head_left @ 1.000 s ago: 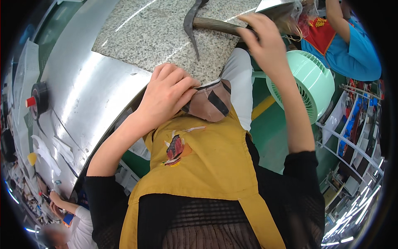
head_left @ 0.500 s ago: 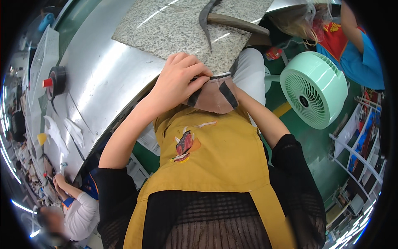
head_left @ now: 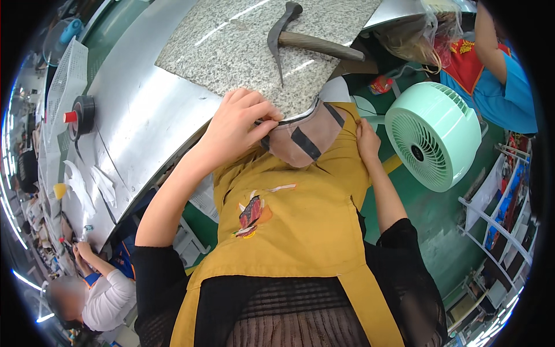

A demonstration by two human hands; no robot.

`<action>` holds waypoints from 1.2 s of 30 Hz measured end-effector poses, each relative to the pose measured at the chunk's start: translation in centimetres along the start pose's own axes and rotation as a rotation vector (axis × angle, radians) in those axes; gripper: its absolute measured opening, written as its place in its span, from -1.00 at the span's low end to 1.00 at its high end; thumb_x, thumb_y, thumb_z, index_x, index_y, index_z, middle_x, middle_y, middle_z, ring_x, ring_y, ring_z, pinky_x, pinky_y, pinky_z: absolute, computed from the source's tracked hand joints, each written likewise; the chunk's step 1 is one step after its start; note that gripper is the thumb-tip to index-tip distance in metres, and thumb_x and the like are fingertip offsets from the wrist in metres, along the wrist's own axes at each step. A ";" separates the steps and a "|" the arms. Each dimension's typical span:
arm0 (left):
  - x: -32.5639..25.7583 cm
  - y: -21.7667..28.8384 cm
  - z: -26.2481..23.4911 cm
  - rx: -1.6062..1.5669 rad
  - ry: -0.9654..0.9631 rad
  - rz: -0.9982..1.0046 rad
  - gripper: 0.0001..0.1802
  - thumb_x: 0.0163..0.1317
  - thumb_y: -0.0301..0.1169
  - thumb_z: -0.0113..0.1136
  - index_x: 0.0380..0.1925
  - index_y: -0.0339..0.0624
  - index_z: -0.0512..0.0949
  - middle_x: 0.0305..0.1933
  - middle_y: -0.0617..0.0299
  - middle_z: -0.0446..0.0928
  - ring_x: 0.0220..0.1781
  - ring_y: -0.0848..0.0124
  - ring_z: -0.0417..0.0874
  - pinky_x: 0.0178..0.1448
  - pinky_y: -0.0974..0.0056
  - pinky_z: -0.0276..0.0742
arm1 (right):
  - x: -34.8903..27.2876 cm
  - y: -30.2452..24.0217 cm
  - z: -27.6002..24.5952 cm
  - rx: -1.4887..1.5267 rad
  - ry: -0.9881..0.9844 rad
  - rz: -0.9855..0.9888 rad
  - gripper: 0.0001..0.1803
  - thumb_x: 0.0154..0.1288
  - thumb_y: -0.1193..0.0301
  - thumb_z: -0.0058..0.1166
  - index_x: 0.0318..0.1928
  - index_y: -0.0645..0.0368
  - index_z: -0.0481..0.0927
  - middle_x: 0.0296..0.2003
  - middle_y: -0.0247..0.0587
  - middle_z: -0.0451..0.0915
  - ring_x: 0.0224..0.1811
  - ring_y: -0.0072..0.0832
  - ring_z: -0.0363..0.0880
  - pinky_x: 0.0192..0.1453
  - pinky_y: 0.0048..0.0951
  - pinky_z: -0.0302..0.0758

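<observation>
Tan shoe upper pinched by left hand | right hand grips its 3 o'clock edge | hammer at 12 on granite surface

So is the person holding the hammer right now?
No, the hammer lies alone on the stone slab, while the left hand pinches the beige piece in the lap.

Hammer lies on granite slab, upper centre. Black tape roll on metal bench, left. Green fan at right. Another person lower left.
</observation>
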State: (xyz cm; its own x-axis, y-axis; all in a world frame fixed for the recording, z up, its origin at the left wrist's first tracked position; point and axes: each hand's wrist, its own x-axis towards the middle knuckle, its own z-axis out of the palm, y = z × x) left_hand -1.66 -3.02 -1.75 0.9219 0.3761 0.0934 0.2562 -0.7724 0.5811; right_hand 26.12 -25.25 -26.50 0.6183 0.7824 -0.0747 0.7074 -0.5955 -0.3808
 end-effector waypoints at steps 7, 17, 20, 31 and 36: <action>0.1 1.2 -0.5 0.018 -0.045 -0.087 -0.90 0.11 -0.47 0.17 -0.34 -0.13 0.57 -0.36 0.27 0.46 -0.18 0.28 0.42 0.02 0.25 0.32 | -0.5 2.1 3.3 0.052 -0.139 0.108 -0.82 0.37 0.30 -0.18 -0.12 0.02 0.46 -0.23 -0.15 0.63 -0.19 -0.09 0.59 -0.20 -0.09 0.48; 1.2 2.0 -0.8 0.014 -0.156 -0.171 -0.92 0.12 -0.45 0.18 -0.35 -0.16 0.56 -0.34 0.25 0.48 -0.17 0.26 0.42 0.04 0.22 0.32 | -4.2 8.3 6.8 0.090 -0.321 0.232 -0.69 0.41 0.15 -0.27 -0.16 0.09 0.43 -0.30 0.10 0.59 -0.22 0.14 0.53 -0.15 0.03 0.42; 0.5 1.9 -1.1 0.038 -0.163 -0.192 -0.92 0.15 -0.43 0.18 -0.35 -0.15 0.54 -0.30 0.24 0.48 -0.14 0.24 0.41 0.06 0.20 0.31 | -7.7 11.3 6.6 0.128 -0.449 0.324 -0.69 0.40 0.17 -0.22 -0.06 0.06 0.45 -0.21 0.10 0.58 -0.12 0.09 0.52 -0.07 -0.01 0.44; -0.4 3.7 -1.0 -0.209 -0.162 -0.231 -0.87 0.29 -0.41 0.04 -0.22 -0.21 0.43 -0.17 0.13 0.50 0.01 0.15 0.46 0.15 0.14 0.34 | -0.5 3.9 0.9 0.629 -0.433 -0.024 -0.56 0.38 0.34 -0.10 0.22 0.21 0.34 0.19 0.01 0.38 0.17 -0.14 0.42 0.21 -0.27 0.37; -1.4 3.6 -1.6 -0.476 -0.124 -0.352 -0.83 0.31 -0.40 0.00 -0.16 -0.24 0.40 -0.20 0.14 0.46 -0.13 0.40 0.49 0.01 0.29 0.42 | 2.9 -0.9 2.6 0.713 -0.185 -0.133 -0.69 0.28 0.47 -0.05 0.02 0.31 0.43 -0.06 0.00 0.49 0.00 -0.19 0.48 0.10 -0.30 0.43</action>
State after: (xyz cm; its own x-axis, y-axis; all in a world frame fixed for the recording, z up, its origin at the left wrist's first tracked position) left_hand -2.43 -5.54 1.49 0.8397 0.4829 -0.2482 0.4199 -0.2878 0.8607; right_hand 26.36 -21.99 -28.77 0.4312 0.8948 -0.1160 0.3396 -0.2801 -0.8979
